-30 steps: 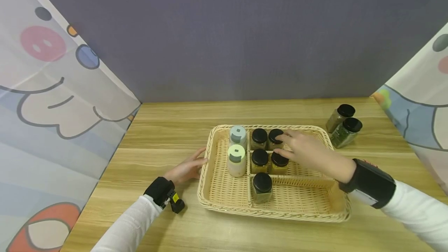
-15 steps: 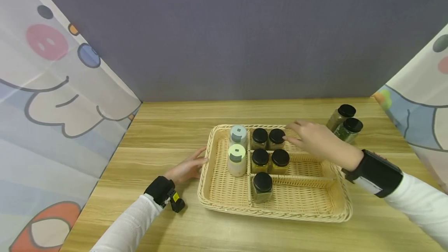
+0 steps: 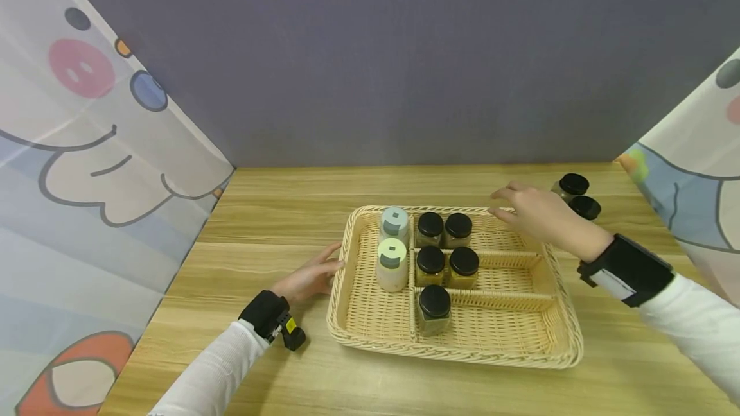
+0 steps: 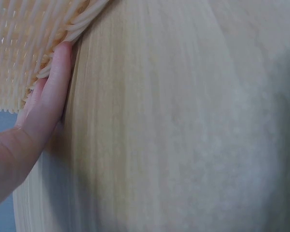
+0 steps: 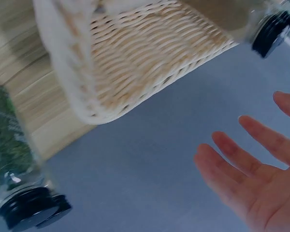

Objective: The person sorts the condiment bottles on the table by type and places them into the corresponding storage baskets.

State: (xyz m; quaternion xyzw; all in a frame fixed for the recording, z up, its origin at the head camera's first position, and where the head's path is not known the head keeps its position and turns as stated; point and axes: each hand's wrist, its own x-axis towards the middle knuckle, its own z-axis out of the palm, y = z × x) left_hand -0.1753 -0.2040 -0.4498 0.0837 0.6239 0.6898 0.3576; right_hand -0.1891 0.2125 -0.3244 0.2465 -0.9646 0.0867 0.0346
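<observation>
A divided wicker basket (image 3: 451, 353) sits on the wooden table. My left hand (image 3: 309, 280) touches its left side; in the left wrist view the fingers (image 4: 50, 92) lie extended along the weave. My right hand (image 3: 534, 212) hovers above the back right rim with nothing in it, its fingers spread in the right wrist view. Several black-lidded spice jars stand in the basket: two in the back compartment, including the rear jar (image 3: 458, 228), two in the middle, including a yellow spice jar (image 3: 464, 265), and one front jar (image 3: 435, 310).
In the left compartment stand a bottle with a pale blue cap (image 3: 395, 220) and one with a yellow-green cap (image 3: 392, 265). Right of the basket are two more black-lidded jars, one holding green herbs (image 5: 9, 140). A grey wall (image 3: 393, 82) rises behind the table.
My right hand has drawn back from the rear jar, moving right and toward the back of the basket. The left hand and the jars stay in place.
</observation>
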